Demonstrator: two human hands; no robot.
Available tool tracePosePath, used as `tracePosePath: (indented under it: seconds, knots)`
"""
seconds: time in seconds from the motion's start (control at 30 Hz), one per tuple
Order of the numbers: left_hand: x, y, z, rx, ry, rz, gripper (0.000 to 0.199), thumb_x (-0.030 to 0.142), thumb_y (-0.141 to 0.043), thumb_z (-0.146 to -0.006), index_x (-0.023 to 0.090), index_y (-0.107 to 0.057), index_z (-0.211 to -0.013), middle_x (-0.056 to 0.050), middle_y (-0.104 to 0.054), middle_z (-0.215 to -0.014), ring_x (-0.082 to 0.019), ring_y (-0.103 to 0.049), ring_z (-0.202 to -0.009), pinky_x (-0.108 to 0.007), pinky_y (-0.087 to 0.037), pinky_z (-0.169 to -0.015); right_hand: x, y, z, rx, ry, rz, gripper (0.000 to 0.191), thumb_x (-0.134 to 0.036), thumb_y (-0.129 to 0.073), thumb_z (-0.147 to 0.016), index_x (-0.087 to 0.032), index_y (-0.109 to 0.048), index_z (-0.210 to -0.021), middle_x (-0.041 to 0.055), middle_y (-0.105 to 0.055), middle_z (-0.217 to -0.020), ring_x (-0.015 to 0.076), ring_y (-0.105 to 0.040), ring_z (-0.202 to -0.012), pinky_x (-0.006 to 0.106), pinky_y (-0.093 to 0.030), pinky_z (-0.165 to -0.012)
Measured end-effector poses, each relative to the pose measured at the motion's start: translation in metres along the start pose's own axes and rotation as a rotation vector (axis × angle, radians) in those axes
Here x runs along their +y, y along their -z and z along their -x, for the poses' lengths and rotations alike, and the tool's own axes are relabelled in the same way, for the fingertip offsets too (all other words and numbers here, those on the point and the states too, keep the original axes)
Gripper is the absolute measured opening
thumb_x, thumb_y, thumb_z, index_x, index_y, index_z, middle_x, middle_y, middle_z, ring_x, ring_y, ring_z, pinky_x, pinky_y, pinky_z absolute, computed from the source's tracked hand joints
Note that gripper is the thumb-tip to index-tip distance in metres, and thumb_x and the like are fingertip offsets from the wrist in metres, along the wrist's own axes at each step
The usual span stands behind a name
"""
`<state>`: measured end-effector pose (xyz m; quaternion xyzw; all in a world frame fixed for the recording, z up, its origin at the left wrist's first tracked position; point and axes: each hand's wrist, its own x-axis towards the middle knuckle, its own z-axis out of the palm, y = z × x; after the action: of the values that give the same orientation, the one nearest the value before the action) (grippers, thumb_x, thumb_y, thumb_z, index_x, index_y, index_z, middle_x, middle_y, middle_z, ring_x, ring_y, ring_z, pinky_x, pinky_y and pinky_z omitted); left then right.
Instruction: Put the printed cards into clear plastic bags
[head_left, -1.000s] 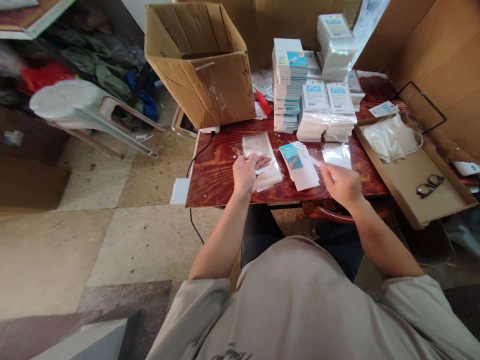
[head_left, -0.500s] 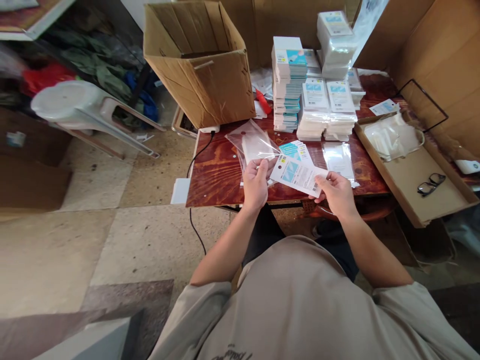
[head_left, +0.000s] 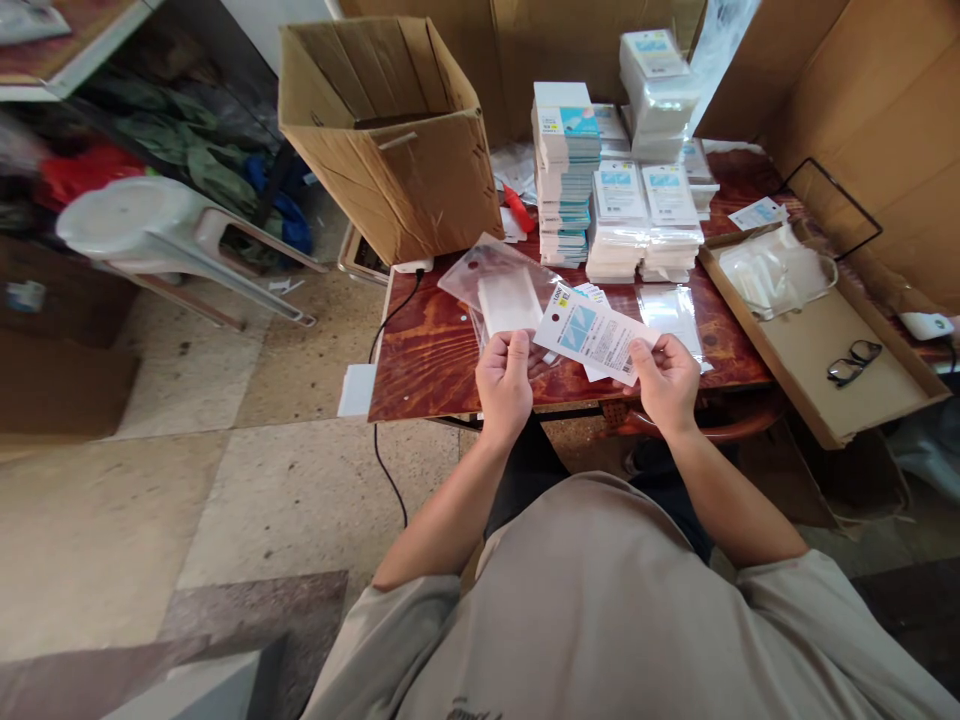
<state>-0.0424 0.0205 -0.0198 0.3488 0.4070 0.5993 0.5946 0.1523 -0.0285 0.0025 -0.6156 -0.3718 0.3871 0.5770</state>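
White printed card stock sits at the centre of the frame, gripped near its lower right end by the right hand, thumb on top and fingers beneath. Its face shows a punched hole, a yellow mark, a light-blue picture panel and what reads as "1,000" at the upper left corner; the finer lines are too small to read. Just left of centre, the left hand is closed, thumb against curled fingers, pinching a clear plastic bag. The card's left end lies next to the bag's edge; whether it is inside cannot be told.

Beneath the card, loose cards rest on the reddish wooden table. At upper centre rises a tall stack of cards with blue and yellow printing, and to its right stand stacks of clear-wrapped packs, their top faces carrying similar blue panels and small illegible text. Dark script on the shirt, cut by the bottom edge, cannot be read.
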Motion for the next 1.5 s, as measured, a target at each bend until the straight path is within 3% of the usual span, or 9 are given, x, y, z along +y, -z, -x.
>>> tracePosePath:
  seconds: [0.27, 0.43, 0.57, 0.7, 0.9, 1.03, 1.17, 1.37, 1.5]
  knots:
    - [-0.006, 0.004, 0.022, -0.049, -0.07, -0.294, 0.047, 0.064, -0.066, -0.097, 0.02, -0.058, -0.082, -0.001, -0.059, -0.073, -0.015, -0.06, -0.071, -0.026, -0.054, -0.069, 0.016, -0.024, 0.004, 0.01, -0.152, -0.376, 0.043, -0.048, -0.089, -0.072, -0.018, -0.07, -0.096, 0.0047, -0.079, -0.087, 0.0214, -0.075, -0.069, 0.032, -0.065, -0.061]
    - [0.002, -0.002, 0.029, -0.165, -0.021, -0.295, 0.049, 0.065, -0.068, -0.096, 0.019, -0.061, -0.079, -0.002, -0.064, -0.073, -0.015, -0.06, -0.069, -0.028, -0.054, -0.07, 0.007, -0.037, 0.007, -0.29, -0.257, -0.566, 0.041, -0.042, -0.085, -0.075, -0.019, -0.074, -0.107, 0.0071, -0.081, -0.108, 0.0279, -0.077, -0.093, 0.038, -0.067, -0.075]
    - [0.006, 0.005, 0.023, -0.198, 0.102, -0.201, 0.047, 0.062, -0.074, -0.09, 0.019, -0.065, -0.076, -0.005, -0.07, -0.073, -0.019, -0.067, -0.069, -0.032, -0.058, -0.07, -0.002, -0.037, 0.004, -0.296, -0.335, -0.541, 0.049, -0.044, -0.093, -0.068, -0.016, -0.076, -0.105, 0.0083, -0.081, -0.099, 0.0252, -0.076, -0.08, 0.036, -0.066, -0.067]
    - [0.004, 0.008, 0.012, -0.027, 0.073, -0.121, 0.042, 0.06, -0.085, -0.079, 0.02, -0.075, -0.091, -0.008, -0.079, -0.092, -0.028, -0.075, -0.094, -0.038, -0.062, -0.085, -0.002, -0.032, 0.0, -0.283, -0.331, -0.461, 0.049, -0.042, -0.1, -0.062, -0.015, -0.077, -0.095, 0.0065, -0.079, -0.086, 0.0186, -0.072, -0.069, 0.03, -0.063, -0.064]
    - [0.01, -0.003, 0.007, 0.107, 0.118, -0.009, 0.053, 0.061, -0.092, -0.069, 0.018, -0.076, -0.095, -0.01, -0.081, -0.099, -0.03, -0.077, -0.103, -0.04, -0.062, -0.091, 0.004, -0.02, -0.001, -0.591, -0.297, -0.339, 0.05, -0.055, -0.095, -0.069, -0.012, -0.078, -0.089, 0.0085, -0.075, -0.077, 0.0157, -0.063, -0.052, 0.024, -0.05, -0.038]
    - [0.009, -0.006, 0.013, 0.048, 0.193, 0.03, 0.052, 0.058, -0.093, -0.07, 0.018, -0.078, -0.099, -0.011, -0.081, -0.111, -0.032, -0.076, -0.112, -0.043, -0.062, -0.099, 0.004, -0.02, -0.001, -0.437, -0.263, -0.196, 0.048, -0.052, -0.097, -0.066, -0.01, -0.077, -0.079, 0.0075, -0.071, -0.064, 0.0126, -0.058, -0.042, 0.02, -0.042, -0.033]
    - [0.001, -0.002, 0.014, 0.05, 0.173, 0.02, 0.054, 0.058, -0.091, -0.075, 0.017, -0.079, -0.109, -0.012, -0.08, -0.119, -0.033, -0.074, -0.119, -0.043, -0.059, -0.105, 0.002, -0.018, -0.002, -0.536, -0.231, -0.196, 0.053, -0.061, -0.091, -0.072, -0.011, -0.076, -0.08, 0.0092, -0.074, -0.07, 0.014, -0.061, -0.046, 0.021, -0.046, -0.036]
    - [0.0, -0.001, 0.01, -0.09, 0.259, -0.09, 0.05, 0.057, -0.091, -0.073, 0.017, -0.083, -0.104, -0.013, -0.081, -0.11, -0.036, -0.078, -0.101, -0.042, -0.066, -0.081, 0.005, -0.02, -0.004, -0.376, -0.231, -0.1, 0.057, -0.062, -0.093, -0.068, -0.018, -0.059, -0.066, -0.0001, -0.062, -0.053, 0.0085, -0.044, -0.035, 0.021, -0.03, -0.033]
    - [0.008, -0.008, 0.009, -0.229, 0.277, -0.264, 0.048, 0.06, -0.09, -0.072, 0.019, -0.082, -0.098, -0.011, -0.081, -0.097, -0.031, -0.077, -0.082, -0.04, -0.064, -0.072, -0.003, -0.016, -0.005, -0.431, -0.181, -0.138, 0.046, -0.054, -0.093, -0.073, -0.017, -0.074, -0.094, 0.0, -0.072, -0.072, 0.0165, -0.068, -0.062, 0.026, -0.055, -0.057]
